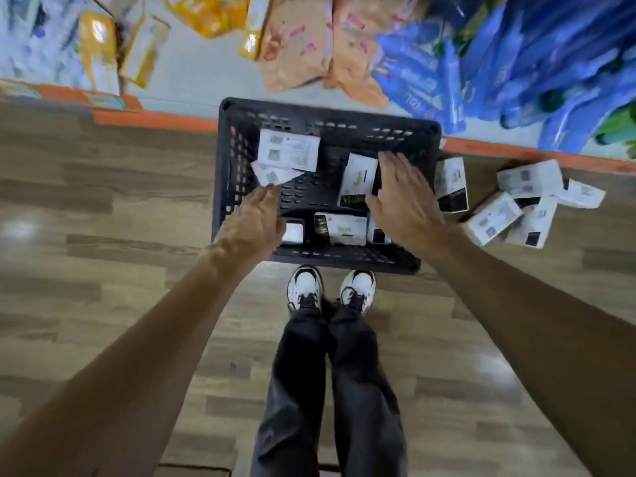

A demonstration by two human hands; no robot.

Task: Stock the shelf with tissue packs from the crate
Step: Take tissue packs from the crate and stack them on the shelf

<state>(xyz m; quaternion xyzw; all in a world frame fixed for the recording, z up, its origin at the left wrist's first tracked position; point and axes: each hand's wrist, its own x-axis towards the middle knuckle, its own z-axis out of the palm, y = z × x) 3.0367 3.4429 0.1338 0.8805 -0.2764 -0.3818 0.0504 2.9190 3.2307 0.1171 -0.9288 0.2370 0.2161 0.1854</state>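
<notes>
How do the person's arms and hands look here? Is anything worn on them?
Both arms are bare to the frame edge; no sleeves show. The left hand and the right hand wear no gloves, and no watch or bracelet shows; blur could hide a thin ring. The person also wears dark trousers and white-and-black sneakers.

A black crate (330, 113) stands on the wood floor (103, 235) before a low shelf (192, 74). The left grip (256, 218) and the right grip (402, 197) are over it, holding nothing, above white tissue packs (358, 177). More packs (492, 218) lie on the floor at the right.
</notes>
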